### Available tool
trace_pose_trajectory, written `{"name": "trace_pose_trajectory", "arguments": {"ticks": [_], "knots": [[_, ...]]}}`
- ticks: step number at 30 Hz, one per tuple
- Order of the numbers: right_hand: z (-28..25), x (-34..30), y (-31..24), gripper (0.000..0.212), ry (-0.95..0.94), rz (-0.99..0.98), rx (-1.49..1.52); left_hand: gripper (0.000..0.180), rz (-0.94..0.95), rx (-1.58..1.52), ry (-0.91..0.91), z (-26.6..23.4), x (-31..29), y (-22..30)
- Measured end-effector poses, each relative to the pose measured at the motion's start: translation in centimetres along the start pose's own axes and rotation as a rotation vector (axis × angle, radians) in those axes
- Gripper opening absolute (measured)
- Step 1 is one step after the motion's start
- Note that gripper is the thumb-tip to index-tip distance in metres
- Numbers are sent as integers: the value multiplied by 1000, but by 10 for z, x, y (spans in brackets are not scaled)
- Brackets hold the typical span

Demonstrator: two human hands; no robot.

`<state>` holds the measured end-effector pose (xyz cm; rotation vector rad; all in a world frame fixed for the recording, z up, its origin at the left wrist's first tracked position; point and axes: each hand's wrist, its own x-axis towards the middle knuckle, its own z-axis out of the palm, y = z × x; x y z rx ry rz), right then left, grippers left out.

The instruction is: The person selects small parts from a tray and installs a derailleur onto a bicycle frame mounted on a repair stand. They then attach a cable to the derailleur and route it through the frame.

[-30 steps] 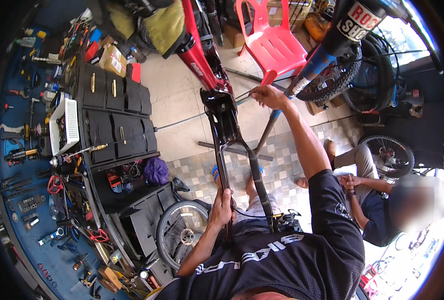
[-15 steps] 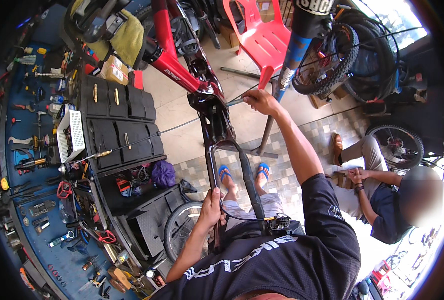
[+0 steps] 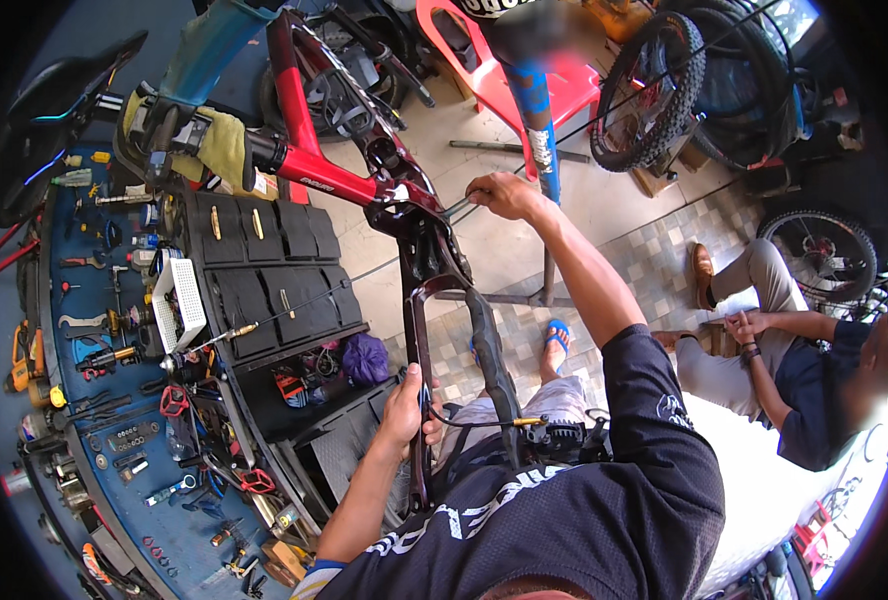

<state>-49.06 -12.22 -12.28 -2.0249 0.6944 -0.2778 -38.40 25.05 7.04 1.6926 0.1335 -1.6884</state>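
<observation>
A dark red bicycle frame with a bright red tube hangs in front of me in a repair stand clamp, a yellow cloth wrapped at the clamp. My left hand is closed around the frame's lower left stay, near my body. Out past the pivot area, my right hand pinches a thin dark cable just right of the frame. Its far end behind the frame is hard to follow. Black wrapping covers the right stay. A black hose with a brass-coloured end curves between the stays.
On the left, a blue workbench carries many hand tools and a white basket. Black drawers stand beside it. A red plastic chair, a blue tube and tyres are ahead. A seated person is at right.
My view has shifted, bringing more of the bench and the stand clamp into sight. Both hands keep their holds on the frame and the cable.
</observation>
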Motion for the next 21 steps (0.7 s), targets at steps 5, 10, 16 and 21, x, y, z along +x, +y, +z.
{"name": "trace_pose_trajectory", "arguments": {"ticks": [5, 10, 16, 21], "knots": [[-2, 6, 16, 32, -74, 38, 36, 53, 101, -53, -42, 6, 7, -22], [-8, 15, 11, 35, -188, 238, 152, 51, 200, -67, -91, 1, 22, -48], [-10, 13, 3, 34, -185, 133, 63, 47, 247, -76, -82, -1, 25, -66], [1, 7, 21, 35, -149, 121, 191, 45, 213, -135, -70, 2, 28, -58]]}}
